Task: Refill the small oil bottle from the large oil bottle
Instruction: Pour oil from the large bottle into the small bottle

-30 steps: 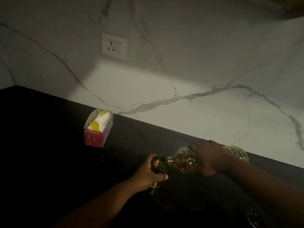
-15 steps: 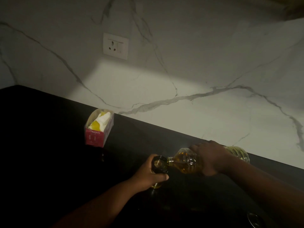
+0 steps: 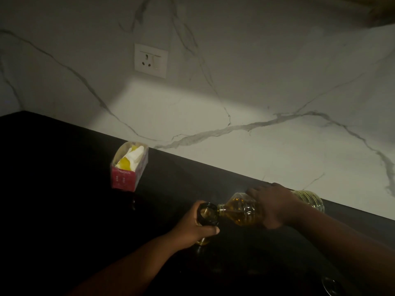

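— Anything shifted since a second ago?
— Hardly. Right hand [image 3: 272,207] still clamped round tilted large oil bottle [image 3: 241,211], mouth at small oil bottle [image 3: 207,213], still gripped by left hand [image 3: 195,228] on black counter [image 3: 64,189].

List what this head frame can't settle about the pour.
- Fill level of the small oil bottle: the left hand wraps its dark body.
- Oil stream at the large oil bottle mouth: too dim and small to tell.
- Large bottle's middle: covered by the right hand.
- Round object at the bottom edge: cut off, dark, unidentifiable.
- Print on the red box: too small.
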`<state>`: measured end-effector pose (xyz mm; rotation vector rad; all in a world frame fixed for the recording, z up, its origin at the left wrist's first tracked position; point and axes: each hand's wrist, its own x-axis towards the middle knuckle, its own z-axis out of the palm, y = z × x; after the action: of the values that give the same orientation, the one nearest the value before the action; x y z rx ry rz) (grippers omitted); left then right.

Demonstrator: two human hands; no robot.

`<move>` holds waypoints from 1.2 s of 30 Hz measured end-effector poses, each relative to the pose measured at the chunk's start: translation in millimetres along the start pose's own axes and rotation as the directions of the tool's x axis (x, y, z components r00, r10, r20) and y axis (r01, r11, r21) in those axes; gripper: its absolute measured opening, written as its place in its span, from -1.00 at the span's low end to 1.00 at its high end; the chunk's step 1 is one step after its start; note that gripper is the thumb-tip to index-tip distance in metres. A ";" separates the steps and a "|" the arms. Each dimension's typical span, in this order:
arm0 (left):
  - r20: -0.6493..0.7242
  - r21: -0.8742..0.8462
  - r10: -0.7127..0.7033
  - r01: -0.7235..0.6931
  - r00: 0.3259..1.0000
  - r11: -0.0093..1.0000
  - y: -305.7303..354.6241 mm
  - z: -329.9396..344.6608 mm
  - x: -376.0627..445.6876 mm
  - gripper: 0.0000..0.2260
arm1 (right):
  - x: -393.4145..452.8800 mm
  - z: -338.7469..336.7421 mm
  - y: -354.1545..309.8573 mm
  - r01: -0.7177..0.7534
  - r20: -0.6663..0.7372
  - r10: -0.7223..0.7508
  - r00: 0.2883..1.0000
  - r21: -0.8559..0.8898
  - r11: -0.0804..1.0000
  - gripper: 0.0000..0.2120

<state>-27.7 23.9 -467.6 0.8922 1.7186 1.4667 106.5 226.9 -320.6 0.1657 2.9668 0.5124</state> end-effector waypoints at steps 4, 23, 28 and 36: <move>0.006 0.006 -0.011 0.011 1.000 1.000 1.1 -0.1 -0.2 -0.39 | 1.5 -1.4 -0.2 -0.006 0.011 0.006 1.000 0.007 1.000 -0.37; -0.009 0.022 0.012 -0.012 1.000 1.000 -1.2 0.3 1.0 -0.48 | -1.0 -4.4 -2.3 -0.003 0.017 0.003 1.000 0.021 1.000 -0.42; -0.005 0.017 0.031 -0.031 1.000 0.999 1.4 1.0 -0.6 -0.48 | -0.2 -2.7 -2.4 -0.014 0.009 0.014 1.000 0.017 1.000 -0.41; -0.032 0.025 0.043 -0.042 0.999 0.999 -2.7 1.7 1.9 -0.47 | 0.8 -1.3 -1.3 -0.011 0.015 0.011 1.000 0.009 1.000 -0.39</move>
<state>-27.4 26.0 -470.6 0.9276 1.7550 1.4984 105.4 225.3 -319.9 0.1859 2.9552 0.4972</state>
